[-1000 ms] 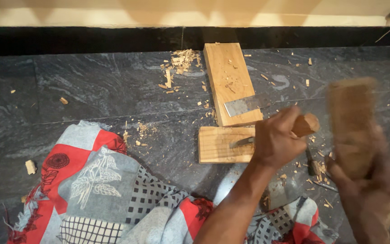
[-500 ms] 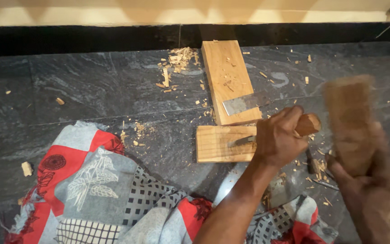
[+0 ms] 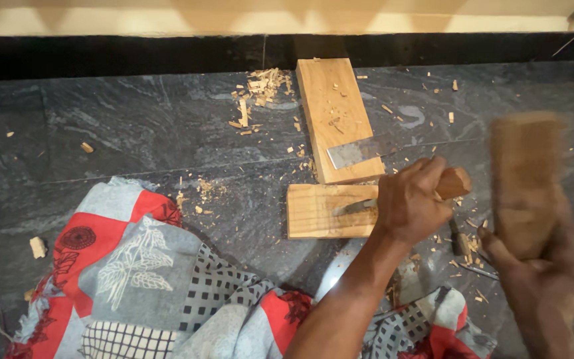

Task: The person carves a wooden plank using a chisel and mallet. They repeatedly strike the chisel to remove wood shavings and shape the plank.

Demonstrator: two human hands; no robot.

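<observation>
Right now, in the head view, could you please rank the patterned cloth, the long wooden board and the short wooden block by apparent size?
1. Patterned cloth
2. Long wooden board
3. Short wooden block, partly hidden by the left hand, so slightly unsure.

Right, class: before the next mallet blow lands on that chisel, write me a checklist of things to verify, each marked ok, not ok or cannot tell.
1. Left hand grips the chisel handle firmly: ok.
2. Chisel blade rests on the small wooden block: ok.
3. Right hand holds the wooden mallet raised: ok, though blurred.
4. Block is fixed against sliding on the stone floor: cannot tell; no clamp visible.
5. Work area free of wood chips: not ok; chips lie scattered.
6. Patterned cloth clear of the block: ok.
</observation>
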